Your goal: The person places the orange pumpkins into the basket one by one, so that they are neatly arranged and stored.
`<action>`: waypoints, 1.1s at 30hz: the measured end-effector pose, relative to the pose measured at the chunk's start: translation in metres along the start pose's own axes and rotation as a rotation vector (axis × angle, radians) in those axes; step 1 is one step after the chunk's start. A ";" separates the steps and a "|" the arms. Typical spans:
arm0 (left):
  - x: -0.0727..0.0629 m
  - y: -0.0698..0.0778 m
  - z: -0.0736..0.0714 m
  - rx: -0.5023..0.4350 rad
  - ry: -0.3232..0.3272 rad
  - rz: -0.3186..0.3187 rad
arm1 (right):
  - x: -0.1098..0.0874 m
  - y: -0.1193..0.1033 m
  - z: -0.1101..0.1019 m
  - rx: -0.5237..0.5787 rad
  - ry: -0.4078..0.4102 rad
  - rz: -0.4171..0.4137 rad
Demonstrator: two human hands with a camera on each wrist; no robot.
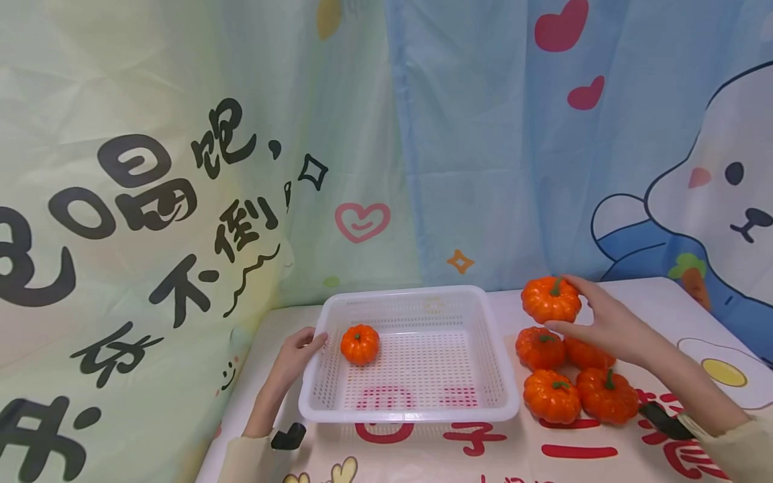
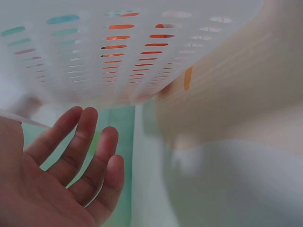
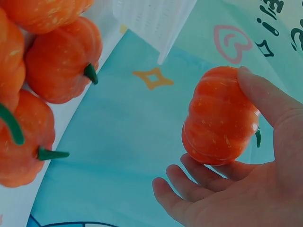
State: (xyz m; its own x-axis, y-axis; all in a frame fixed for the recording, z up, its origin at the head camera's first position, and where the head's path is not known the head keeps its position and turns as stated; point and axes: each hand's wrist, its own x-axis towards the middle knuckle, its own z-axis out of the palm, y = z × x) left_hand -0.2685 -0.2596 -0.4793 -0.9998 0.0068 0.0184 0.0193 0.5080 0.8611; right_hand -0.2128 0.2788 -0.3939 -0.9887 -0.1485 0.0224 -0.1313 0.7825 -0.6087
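Observation:
A white plastic basket [image 1: 407, 416] with slotted walls stands on the table, and one small orange pumpkin [image 1: 359, 345] lies inside at its left. My left hand [image 1: 298, 357] holds the basket's left rim, thumb over the edge; in the left wrist view the fingers [image 2: 87, 156] lie outside, near the slotted wall. Another small pumpkin [image 1: 551, 300] with a green stem is pinched between the thumb and fingers of my right hand [image 1: 610, 325], raised above a group of several pumpkins [image 1: 606, 396]. The right wrist view shows this held pumpkin [image 3: 220, 116] close up.
The grouped pumpkins sit right beside the basket's right wall, touching or nearly touching one another. A printed cloth [image 1: 471, 456] covers the table. Behind and to the left hang printed curtains [image 1: 471, 134] close to the table's edges.

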 end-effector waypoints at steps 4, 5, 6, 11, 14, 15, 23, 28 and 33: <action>0.001 -0.001 0.000 -0.003 -0.001 -0.001 | 0.004 -0.008 0.003 -0.013 -0.007 -0.002; 0.001 -0.002 0.000 -0.004 0.001 -0.001 | 0.005 -0.010 0.004 -0.014 -0.006 -0.008; 0.001 -0.002 0.000 -0.001 0.002 0.000 | 0.006 -0.013 0.005 -0.014 -0.006 -0.013; 0.001 -0.002 -0.001 0.006 0.006 0.007 | 0.007 -0.022 0.010 0.012 -0.016 -0.044; 0.001 -0.002 -0.001 0.013 0.006 0.011 | 0.009 -0.026 0.014 0.018 -0.029 -0.052; 0.001 -0.002 0.000 0.013 0.006 0.009 | 0.009 -0.028 0.015 0.019 -0.034 -0.053; 0.001 0.002 0.000 0.010 0.010 0.017 | 0.017 -0.044 0.023 0.037 -0.079 -0.056; -0.004 0.008 -0.002 0.015 -0.001 0.017 | 0.020 -0.056 0.028 0.037 -0.088 -0.080; 0.001 -0.001 0.000 0.013 0.008 0.011 | 0.023 -0.064 0.032 0.032 -0.087 -0.106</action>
State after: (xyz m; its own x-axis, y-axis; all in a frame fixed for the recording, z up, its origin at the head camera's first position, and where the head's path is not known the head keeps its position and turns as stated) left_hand -0.2694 -0.2605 -0.4800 -0.9995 0.0058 0.0319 0.0303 0.5194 0.8540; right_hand -0.2252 0.2064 -0.3799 -0.9592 -0.2820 0.0196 -0.2306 0.7405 -0.6313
